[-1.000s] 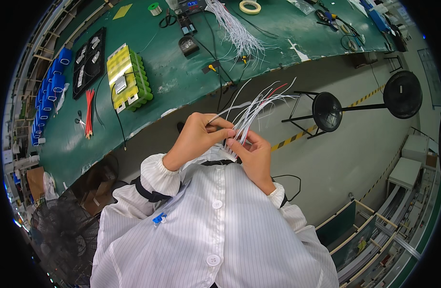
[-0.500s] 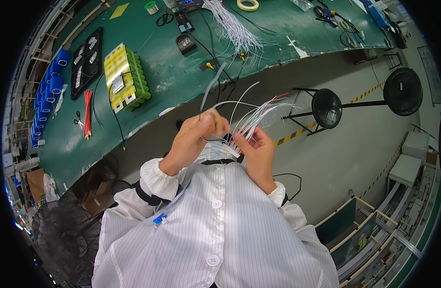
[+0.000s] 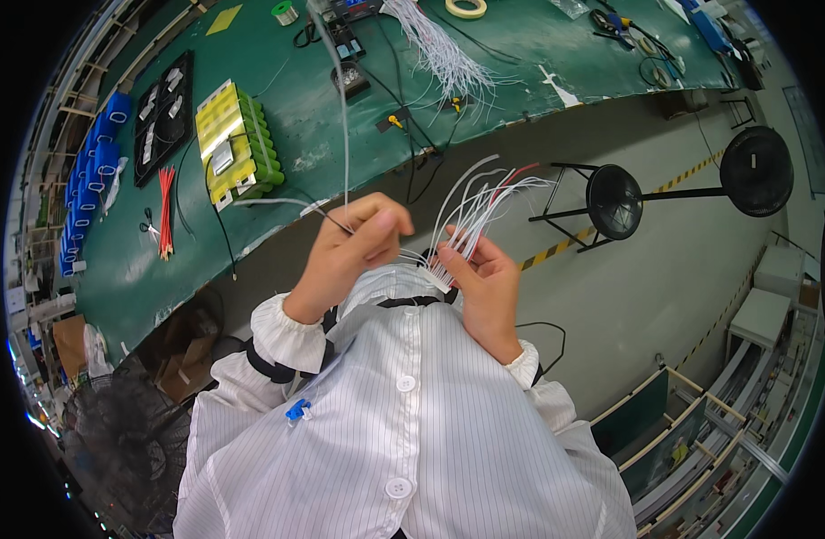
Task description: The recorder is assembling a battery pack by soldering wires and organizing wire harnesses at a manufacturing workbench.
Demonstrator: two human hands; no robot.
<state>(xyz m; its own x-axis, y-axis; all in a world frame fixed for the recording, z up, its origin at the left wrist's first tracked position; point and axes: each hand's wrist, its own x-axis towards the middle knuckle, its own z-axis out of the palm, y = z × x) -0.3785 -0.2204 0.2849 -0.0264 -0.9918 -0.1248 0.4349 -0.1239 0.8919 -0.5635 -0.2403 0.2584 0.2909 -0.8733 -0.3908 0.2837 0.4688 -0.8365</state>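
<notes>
Wire harness (image 3: 471, 226) is pinched by the right grip (image 3: 489, 292); grey leads (image 3: 345, 135) in the left grip (image 3: 354, 244) should be kept untangled.

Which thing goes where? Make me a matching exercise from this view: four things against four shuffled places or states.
1. Bunch of thin white wires including a red one
2. Bundle of straight red wires
3. Yellow-topped green block of cylinders
4. Long, thin grey wire

A. Beside the black-handled metal scissors
B. Running up the picture from the left hand
C. In the right hand
D. Bearing a silvery rectangular piece

Pairs: 1-C, 2-A, 3-D, 4-B
</notes>
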